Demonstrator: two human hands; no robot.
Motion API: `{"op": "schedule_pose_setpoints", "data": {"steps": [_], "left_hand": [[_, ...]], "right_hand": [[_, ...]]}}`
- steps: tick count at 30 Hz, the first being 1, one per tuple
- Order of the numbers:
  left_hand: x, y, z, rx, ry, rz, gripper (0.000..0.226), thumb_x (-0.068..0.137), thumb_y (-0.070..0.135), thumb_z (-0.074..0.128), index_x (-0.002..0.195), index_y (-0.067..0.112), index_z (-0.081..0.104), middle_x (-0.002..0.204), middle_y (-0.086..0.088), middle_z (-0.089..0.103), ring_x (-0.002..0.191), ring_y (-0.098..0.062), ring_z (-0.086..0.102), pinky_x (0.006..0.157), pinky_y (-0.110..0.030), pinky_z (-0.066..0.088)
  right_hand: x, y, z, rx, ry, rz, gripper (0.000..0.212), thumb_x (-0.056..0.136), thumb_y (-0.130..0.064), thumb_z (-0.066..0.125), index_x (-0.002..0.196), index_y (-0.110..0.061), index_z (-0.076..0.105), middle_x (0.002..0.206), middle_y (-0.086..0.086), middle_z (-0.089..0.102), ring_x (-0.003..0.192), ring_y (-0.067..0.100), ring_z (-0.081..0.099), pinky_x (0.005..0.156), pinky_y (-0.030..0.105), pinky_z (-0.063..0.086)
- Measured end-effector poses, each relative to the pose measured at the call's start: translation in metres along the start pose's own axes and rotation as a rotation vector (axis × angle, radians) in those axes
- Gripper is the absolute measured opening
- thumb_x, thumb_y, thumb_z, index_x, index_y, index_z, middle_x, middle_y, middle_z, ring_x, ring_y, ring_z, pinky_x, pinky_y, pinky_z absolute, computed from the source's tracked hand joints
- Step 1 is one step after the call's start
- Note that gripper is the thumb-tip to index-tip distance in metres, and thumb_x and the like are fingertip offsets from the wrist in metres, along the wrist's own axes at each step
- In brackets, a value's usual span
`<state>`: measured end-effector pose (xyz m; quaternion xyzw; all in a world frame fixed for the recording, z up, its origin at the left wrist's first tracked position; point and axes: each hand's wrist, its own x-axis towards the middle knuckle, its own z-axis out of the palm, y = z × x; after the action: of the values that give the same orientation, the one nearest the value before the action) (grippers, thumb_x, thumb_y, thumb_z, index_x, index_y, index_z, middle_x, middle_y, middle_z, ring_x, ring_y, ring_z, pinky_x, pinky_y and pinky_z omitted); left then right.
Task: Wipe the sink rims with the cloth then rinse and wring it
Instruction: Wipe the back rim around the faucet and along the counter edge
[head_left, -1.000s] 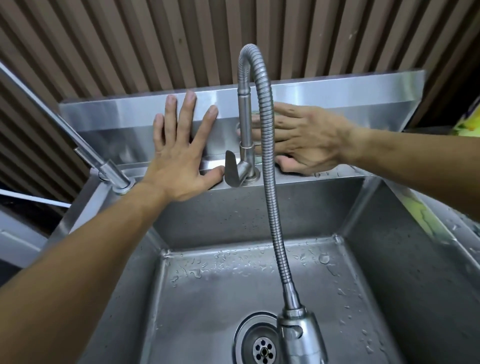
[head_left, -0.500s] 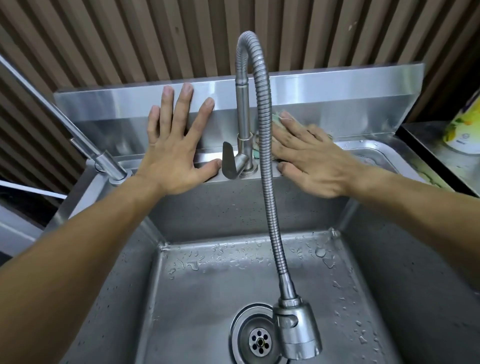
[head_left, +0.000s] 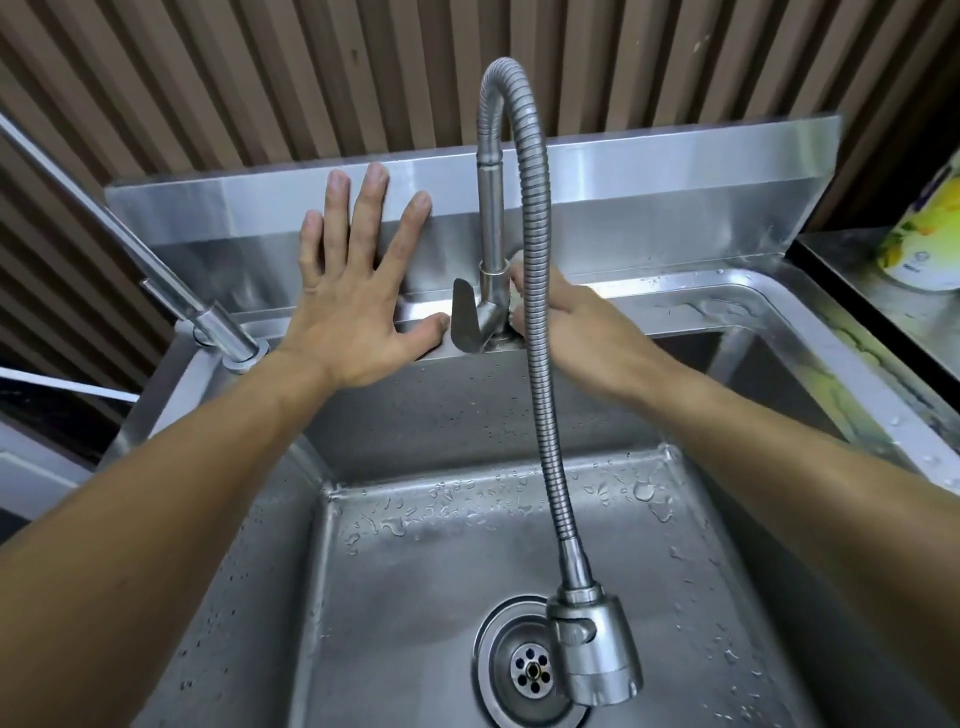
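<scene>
My right hand (head_left: 587, 332) presses the cloth (head_left: 515, 306) against the back rim of the sink (head_left: 675, 306), right at the foot of the faucet (head_left: 491, 244). Its grip is curled around the cloth, of which only a pale, nubbly edge shows behind the hose (head_left: 540, 322). My left hand (head_left: 358, 291) holds nothing; it lies flat and spread on the splashback (head_left: 649, 208), thumb near the lever (head_left: 464, 322), bracing me.

To do this well, I judge I should work the cloth snugly around the faucet's base, where grime gathers, then sweep along the rim in long strokes. The steel is brushed, smooth and wet, so the cloth should slide easily. The ribbed hose bends, so I can nudge it aside. Droplets bead on the basin floor near the drain (head_left: 530, 670).
</scene>
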<state>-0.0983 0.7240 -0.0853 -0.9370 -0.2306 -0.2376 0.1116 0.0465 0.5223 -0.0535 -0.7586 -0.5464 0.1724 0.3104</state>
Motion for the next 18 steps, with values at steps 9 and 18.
{"op": "schedule_pose_setpoints", "data": {"steps": [9,18], "left_hand": [[0.001,-0.001,0.002,0.022,0.026,0.021,0.11,0.085,0.056,0.066,0.165,0.028,-0.004,0.171,-0.016,-0.015,0.155,-0.044,-0.016,0.122,-0.058,-0.013],[0.002,0.0,0.001,0.011,0.011,0.028,0.114,0.085,0.054,0.07,0.165,0.025,-0.006,0.17,-0.019,-0.017,0.153,-0.047,-0.019,0.12,-0.056,-0.018]], "right_hand": [[0.013,0.052,0.018,-0.686,0.029,-0.287,0.079,0.107,-0.06,0.026,0.165,-0.015,-0.004,0.173,0.007,-0.007,0.16,0.024,-0.005,0.131,0.045,0.005],[-0.002,0.055,0.017,-0.807,0.13,-0.089,0.091,0.102,-0.071,0.008,0.163,-0.002,0.007,0.17,0.021,0.004,0.158,0.036,0.0,0.129,0.053,0.009]]}}
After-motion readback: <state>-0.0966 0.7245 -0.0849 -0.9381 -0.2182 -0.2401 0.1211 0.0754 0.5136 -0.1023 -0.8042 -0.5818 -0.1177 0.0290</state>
